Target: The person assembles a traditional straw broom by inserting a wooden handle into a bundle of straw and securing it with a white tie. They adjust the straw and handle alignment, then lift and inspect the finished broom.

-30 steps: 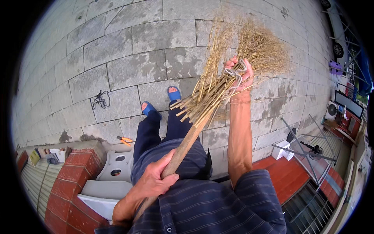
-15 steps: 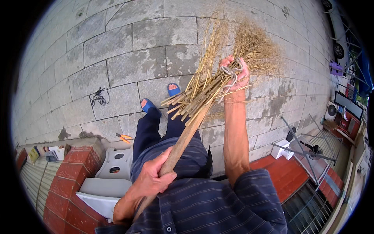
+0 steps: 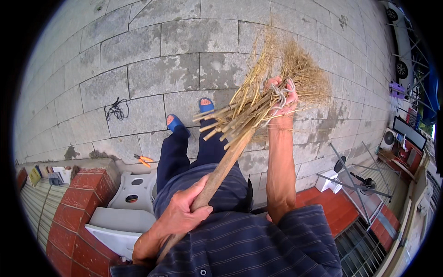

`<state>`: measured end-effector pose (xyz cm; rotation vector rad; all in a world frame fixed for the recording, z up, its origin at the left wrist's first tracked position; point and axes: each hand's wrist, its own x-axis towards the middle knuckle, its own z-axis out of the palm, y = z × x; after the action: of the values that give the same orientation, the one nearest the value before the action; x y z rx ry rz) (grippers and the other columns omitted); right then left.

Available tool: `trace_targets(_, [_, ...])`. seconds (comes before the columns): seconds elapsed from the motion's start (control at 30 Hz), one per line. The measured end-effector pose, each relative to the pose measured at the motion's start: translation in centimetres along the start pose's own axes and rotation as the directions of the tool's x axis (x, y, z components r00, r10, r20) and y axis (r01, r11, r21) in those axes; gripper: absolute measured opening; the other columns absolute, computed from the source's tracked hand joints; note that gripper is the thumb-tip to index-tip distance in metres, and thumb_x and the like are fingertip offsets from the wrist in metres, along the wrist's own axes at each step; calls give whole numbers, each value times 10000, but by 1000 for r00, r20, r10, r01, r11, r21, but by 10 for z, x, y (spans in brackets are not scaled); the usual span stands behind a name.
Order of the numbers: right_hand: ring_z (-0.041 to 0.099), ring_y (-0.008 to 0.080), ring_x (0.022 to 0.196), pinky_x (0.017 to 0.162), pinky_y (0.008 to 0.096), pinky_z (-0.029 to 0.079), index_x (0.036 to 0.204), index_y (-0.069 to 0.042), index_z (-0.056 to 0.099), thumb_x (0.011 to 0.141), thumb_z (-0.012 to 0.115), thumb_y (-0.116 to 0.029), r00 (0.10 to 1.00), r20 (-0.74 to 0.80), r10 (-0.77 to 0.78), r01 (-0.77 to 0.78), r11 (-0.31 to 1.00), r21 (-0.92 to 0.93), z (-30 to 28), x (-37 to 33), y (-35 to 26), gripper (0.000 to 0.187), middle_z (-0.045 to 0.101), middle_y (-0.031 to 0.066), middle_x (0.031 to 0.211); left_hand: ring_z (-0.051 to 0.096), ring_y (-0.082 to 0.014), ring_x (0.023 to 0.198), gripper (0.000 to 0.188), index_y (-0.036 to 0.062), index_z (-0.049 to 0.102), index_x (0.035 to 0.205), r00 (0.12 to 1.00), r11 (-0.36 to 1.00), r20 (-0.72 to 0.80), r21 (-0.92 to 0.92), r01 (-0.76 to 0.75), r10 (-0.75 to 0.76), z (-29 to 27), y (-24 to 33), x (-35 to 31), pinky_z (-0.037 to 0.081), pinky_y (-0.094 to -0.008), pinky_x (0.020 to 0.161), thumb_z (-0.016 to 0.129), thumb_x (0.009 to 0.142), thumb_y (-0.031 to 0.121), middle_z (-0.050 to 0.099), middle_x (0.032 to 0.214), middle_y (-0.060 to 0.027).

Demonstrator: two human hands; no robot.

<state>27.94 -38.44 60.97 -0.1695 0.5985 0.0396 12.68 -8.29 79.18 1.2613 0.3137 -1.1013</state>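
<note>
A twig broom [image 3: 240, 115] of dry straw-coloured stalks slants up and to the right in front of me, its bushy end pointing away. My left hand [image 3: 184, 205] is wrapped round its wooden handle [image 3: 226, 166], close to my belly. With the arm stretched out, my right hand [image 3: 285, 99] grips the stalks where a pale cord [image 3: 279, 92] is looped around them. Part of that hand's fingers is hidden behind the stalks and the cord. Cut stalk ends fan out beside the top of the handle.
Grey paving stones [image 3: 138, 41] spread around my feet in blue slippers [image 3: 206, 105]. Orange-handled pliers [image 3: 144, 159] and a tangled black cord [image 3: 116, 109] lie on the paving at left. A pale plastic chair [image 3: 120, 224] stands at my left. Metal frames [image 3: 357, 180] stand at right.
The broom has shifted slightly, its bushy end now a little lower in view. Both hands keep their grips on it.
</note>
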Motion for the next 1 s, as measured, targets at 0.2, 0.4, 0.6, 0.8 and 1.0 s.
trace_targets(0.2, [516, 224, 759, 667, 344, 477, 1009, 0, 496, 926, 567, -261, 987, -92, 134, -151, 967, -205, 24, -1, -7, 284, 543, 80, 834, 481, -38, 586, 716, 44, 369, 1453, 999, 1000, 42, -15, 16, -15, -4, 1, 1, 409, -214, 565, 630, 789, -21, 503, 648, -20])
trace_targets(0.4, [479, 204, 802, 692, 333, 472, 1079, 37, 501, 931, 565, -247, 964, -35, 262, -258, 907, -334, 24, 9, -15, 327, 515, 71, 869, 472, -41, 544, 709, 60, 359, 1466, 997, 998, 73, -62, -17, 22, -8, -8, 5, 402, -209, 527, 607, 811, -49, 513, 659, 14])
trace_targets(0.6, [500, 216, 785, 683, 347, 477, 1052, 23, 518, 959, 519, -303, 968, -47, 247, -248, 901, -357, 25, 17, -10, 339, 542, 69, 847, 470, -63, 469, 739, 58, 322, 1483, 976, 907, 196, -385, 169, -99, -16, -4, 8, 368, -213, 424, 579, 798, -46, 536, 674, -16])
trace_targets(0.8, [527, 242, 764, 682, 375, 468, 973, -14, 541, 960, 495, -347, 966, -88, 242, -257, 923, -286, 12, 33, -13, 337, 563, 76, 799, 454, -46, 451, 682, 87, 325, 1488, 978, 923, 190, -354, 151, -87, -18, 2, 15, 363, -211, 424, 555, 859, -41, 505, 623, 19])
trace_targets(1.0, [513, 250, 732, 670, 385, 448, 889, 22, 515, 946, 473, -304, 991, -84, 101, -122, 940, -320, -5, 58, -42, 334, 550, 110, 772, 449, -64, 455, 744, 74, 369, 1468, 977, 896, 164, -399, 194, -138, -15, -2, 5, 349, -213, 416, 578, 757, 3, 507, 634, -17])
